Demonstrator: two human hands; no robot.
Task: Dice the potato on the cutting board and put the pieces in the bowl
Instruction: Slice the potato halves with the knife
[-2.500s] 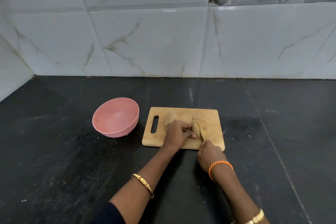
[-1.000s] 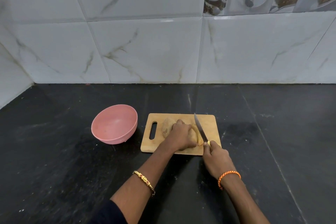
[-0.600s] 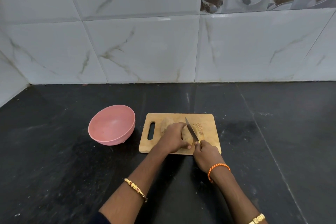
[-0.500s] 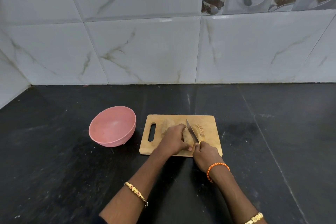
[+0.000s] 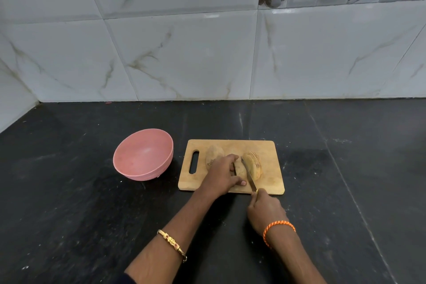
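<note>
Left hand: I see my left hand (image 5: 222, 174) lying over the potato piece (image 5: 239, 169) at the middle of the board, fingers curled over its top and thumb along its near side, pinning it in place.
Right hand: my right hand (image 5: 265, 211) sits just off the board's near edge, fingers wrapped tight round the knife handle, which they hide almost wholly.
Knife: the knife (image 5: 249, 174) runs from that fist up and away across the board, its blade lying in the gap between the held piece and the sliced part to its right; I cannot tell how deep it sits.
Sliced part: the potato slices (image 5: 253, 165) stand close-packed on edge, just right of the blade.
Other potato: a second, whole-looking potato half (image 5: 214, 155) rests on the board's left part, near the handle slot, partly behind my left hand.
Cutting board: the wooden cutting board (image 5: 272, 182) lies flat on the black counter (image 5: 69, 203), its slot end toward the bowl.
Bowl: the pink bowl (image 5: 143, 154) stands on the counter just left of the board, not touching it; I see no pieces inside.
Wrists: a gold bracelet (image 5: 172, 243) on my left forearm, an orange band (image 5: 277, 228) on my right wrist.
Backdrop: a wall of white marbled tiles (image 5: 184, 53) rises behind the counter.
</note>
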